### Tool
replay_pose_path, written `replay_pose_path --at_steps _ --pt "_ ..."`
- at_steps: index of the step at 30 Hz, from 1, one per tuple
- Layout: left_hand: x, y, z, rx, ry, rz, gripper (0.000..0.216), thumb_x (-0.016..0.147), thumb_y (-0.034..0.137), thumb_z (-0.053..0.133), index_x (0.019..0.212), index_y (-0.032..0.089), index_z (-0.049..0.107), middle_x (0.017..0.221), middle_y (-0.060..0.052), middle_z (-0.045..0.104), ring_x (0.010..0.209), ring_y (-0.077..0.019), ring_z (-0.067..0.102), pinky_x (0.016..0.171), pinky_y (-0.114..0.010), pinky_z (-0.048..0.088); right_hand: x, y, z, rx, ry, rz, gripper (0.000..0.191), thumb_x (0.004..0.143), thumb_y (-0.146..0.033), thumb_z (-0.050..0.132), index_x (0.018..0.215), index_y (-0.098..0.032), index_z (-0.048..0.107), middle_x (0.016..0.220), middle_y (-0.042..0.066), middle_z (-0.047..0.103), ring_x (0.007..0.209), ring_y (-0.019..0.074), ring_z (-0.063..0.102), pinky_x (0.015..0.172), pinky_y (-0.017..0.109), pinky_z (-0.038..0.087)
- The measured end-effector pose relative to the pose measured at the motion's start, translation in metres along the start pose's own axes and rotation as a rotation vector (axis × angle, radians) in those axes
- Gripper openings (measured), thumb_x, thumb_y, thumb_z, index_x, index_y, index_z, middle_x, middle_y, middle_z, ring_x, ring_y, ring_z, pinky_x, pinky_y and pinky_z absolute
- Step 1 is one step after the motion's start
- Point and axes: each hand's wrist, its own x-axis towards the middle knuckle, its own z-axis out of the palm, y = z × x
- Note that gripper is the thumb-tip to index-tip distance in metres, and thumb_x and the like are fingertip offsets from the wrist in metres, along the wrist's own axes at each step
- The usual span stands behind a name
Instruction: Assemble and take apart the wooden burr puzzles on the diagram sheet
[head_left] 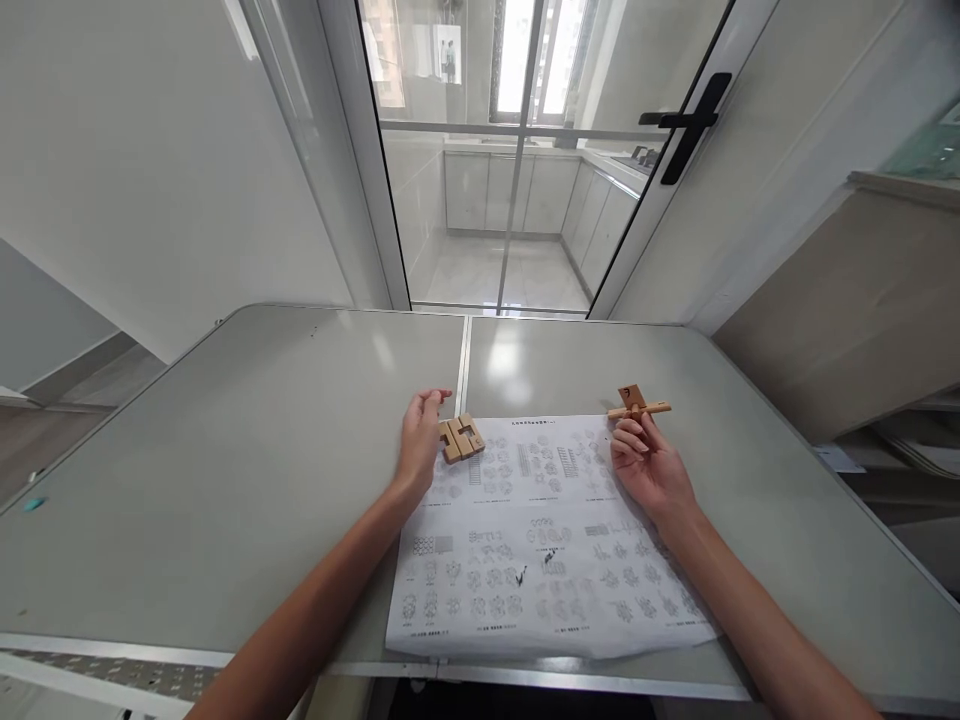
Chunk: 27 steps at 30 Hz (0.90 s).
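Note:
My right hand (651, 465) pinches a small wooden puzzle assembly (636, 402) above the paper's upper right corner. In it, a flat wooden plate with a dark mark stands across a horizontal wooden bar. My left hand (421, 435) rests at the paper's upper left, its fingers curled and the tips drawn together. Whether anything sits between those reddish tips I cannot make out. Right beside that hand lie notched wooden puzzle pieces (463, 438), set against each other. Beneath both hands spreads a white instruction sheet (525, 595) printed with rows of small diagrams.
The grey folding table (247, 480) has a seam down its middle and a metal edge. A small teal object (34, 504) lies at its far left. Beyond stands a glass door with a black handle (694, 125). Wooden shelving (847, 300) borders the right side.

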Motion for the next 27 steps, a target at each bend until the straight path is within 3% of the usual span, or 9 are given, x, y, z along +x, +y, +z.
replay_pose_path --at_steps 7,12,18,21,23,27 --pt "-0.017 -0.003 0.008 0.051 -0.174 -0.029 0.032 0.105 0.048 0.049 0.108 0.022 0.067 0.135 -0.009 0.071 0.127 -0.0241 0.063 0.093 -0.033 0.053 -0.001 0.000 0.003 -0.061 0.001 0.011 0.015 0.099 -0.023 0.075 0.100 -0.023 0.060 0.073 -0.008 0.051 0.049 0.0042 0.044 0.044 0.012 0.049" --pt "-0.020 -0.009 0.010 0.061 -0.308 0.002 0.037 0.107 0.053 0.045 0.110 0.023 0.067 0.134 -0.009 0.072 0.131 -0.0256 0.063 0.114 -0.042 0.045 -0.004 0.004 0.010 -0.159 0.004 0.027 0.025 0.090 -0.031 0.085 0.097 -0.022 0.063 0.072 -0.008 0.049 0.050 0.0042 0.042 0.043 0.012 0.045" --pt "-0.021 -0.017 0.016 -0.155 -0.577 -0.013 0.034 0.102 0.047 0.047 0.115 0.020 0.063 0.140 -0.013 0.070 0.141 -0.0290 0.058 0.124 -0.048 0.038 -0.018 0.017 0.027 -0.542 -0.052 0.054 0.028 0.089 -0.043 0.085 0.095 -0.021 0.069 0.078 -0.002 0.057 0.056 0.0083 0.046 0.043 0.019 0.039" --pt "-0.020 -0.010 0.009 0.037 -0.649 0.058 0.027 0.101 0.038 0.047 0.117 0.023 0.063 0.148 -0.011 0.064 0.144 -0.0297 0.054 0.121 -0.049 0.040 -0.028 0.027 0.034 -0.871 -0.156 -0.025 0.025 0.095 -0.047 0.078 0.098 -0.023 0.071 0.081 0.000 0.060 0.062 0.0129 0.050 0.053 0.025 0.044" --pt "-0.018 -0.002 0.002 0.258 -0.696 0.182 0.027 0.099 0.037 0.053 0.120 0.024 0.064 0.146 -0.010 0.064 0.137 -0.0311 0.058 0.117 -0.050 0.044 -0.033 0.034 0.037 -1.095 -0.227 -0.121 0.023 0.095 -0.045 0.078 0.104 -0.025 0.073 0.087 0.002 0.063 0.070 0.0165 0.054 0.063 0.029 0.048" --pt "-0.014 0.009 -0.009 0.534 -0.792 0.451 0.049 0.085 0.040 0.077 0.129 0.025 0.061 0.141 -0.011 0.061 0.132 -0.0328 0.058 0.115 -0.049 0.045 -0.037 0.045 0.035 -1.421 -0.400 -0.317 0.031 0.093 -0.035 0.078 0.122 -0.030 0.070 0.122 0.008 0.067 0.096 0.0254 0.064 0.085 0.041 0.055"
